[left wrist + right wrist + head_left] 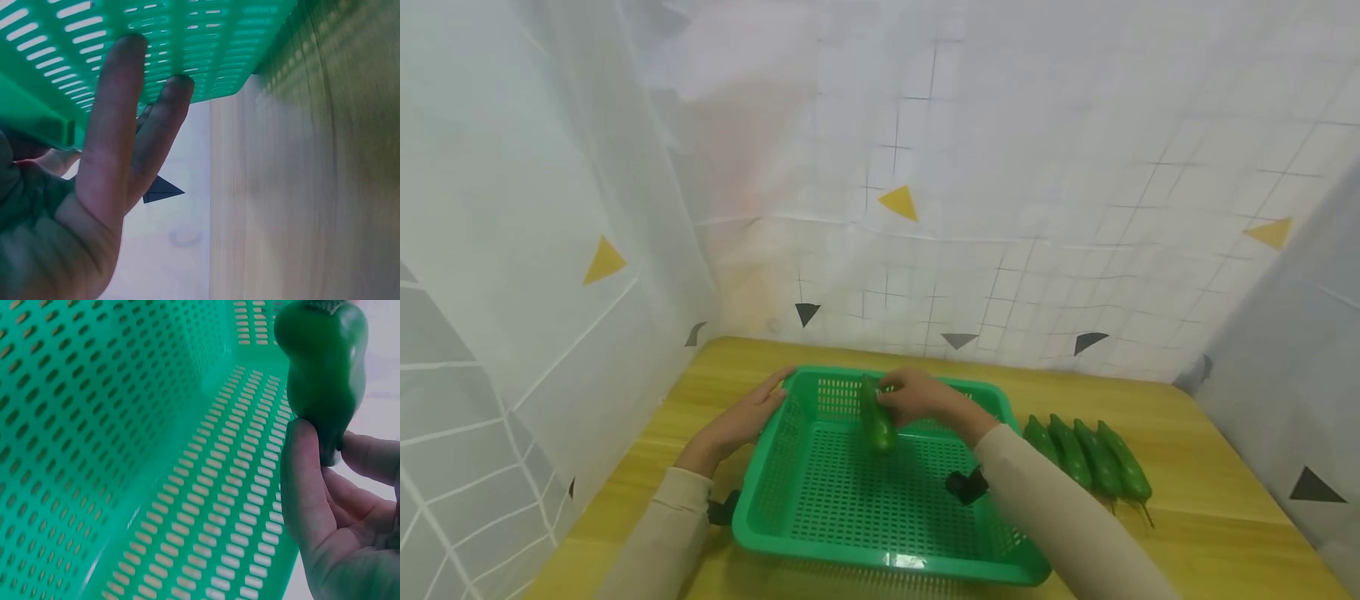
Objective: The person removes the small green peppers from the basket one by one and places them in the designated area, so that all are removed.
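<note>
A long green pepper (877,421) hangs over the inside of a green plastic basket (891,562). My right hand (917,398) pinches it near its narrow end between thumb and fingers. The right wrist view has the pepper (325,369) with its thicker, stem end up, clear of the basket floor. At the basket's left side, my left hand (741,423) rests against the rim. In the left wrist view, two straight fingers (115,119) lie along the slotted outer wall (206,37); the rest of that hand is partly hidden.
Several more green peppers (1101,458) lie side by side on the wooden table (1210,467), right of the basket, partly behind my right sleeve (1060,517). White patterned sheets (1037,167) hang behind the table and at both sides.
</note>
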Available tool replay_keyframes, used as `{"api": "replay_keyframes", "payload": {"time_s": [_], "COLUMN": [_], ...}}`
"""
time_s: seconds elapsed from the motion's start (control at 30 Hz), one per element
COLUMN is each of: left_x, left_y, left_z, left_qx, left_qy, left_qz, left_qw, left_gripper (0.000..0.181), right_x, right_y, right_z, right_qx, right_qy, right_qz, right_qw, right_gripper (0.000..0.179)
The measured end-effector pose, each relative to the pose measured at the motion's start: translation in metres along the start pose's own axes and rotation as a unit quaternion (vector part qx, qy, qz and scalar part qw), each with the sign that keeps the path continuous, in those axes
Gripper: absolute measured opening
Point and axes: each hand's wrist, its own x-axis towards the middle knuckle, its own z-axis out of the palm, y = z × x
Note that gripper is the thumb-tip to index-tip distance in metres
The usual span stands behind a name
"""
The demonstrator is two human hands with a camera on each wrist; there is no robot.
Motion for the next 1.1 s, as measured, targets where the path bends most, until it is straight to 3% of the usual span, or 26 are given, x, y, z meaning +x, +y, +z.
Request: {"api": "replay_keyframes", "payload": {"time_s": [0.57,1.1], "left_x": [-0.001,0.004], "left_y": [-0.001,0.003], "left_z": [0.000,0.004], "left_qx": [-0.015,-0.003], "left_qy": [-0.001,-0.003], "left_qz": [-0.016,-0.005], "left_qw": [0.9998,1.0000], "left_gripper": [0.051,0.052], "right_x": [-0.035,-0.063], "right_y": [0.006,0.016], "right_z": [-0.042,-0.077], "right_qx": [-0.010,-0.007], "right_qy": [0.010,0.038], "right_qz": [-0.011,-0.011], "right_qw": [0.9998,0.9992], "right_gripper": [0.037,0.041]}}
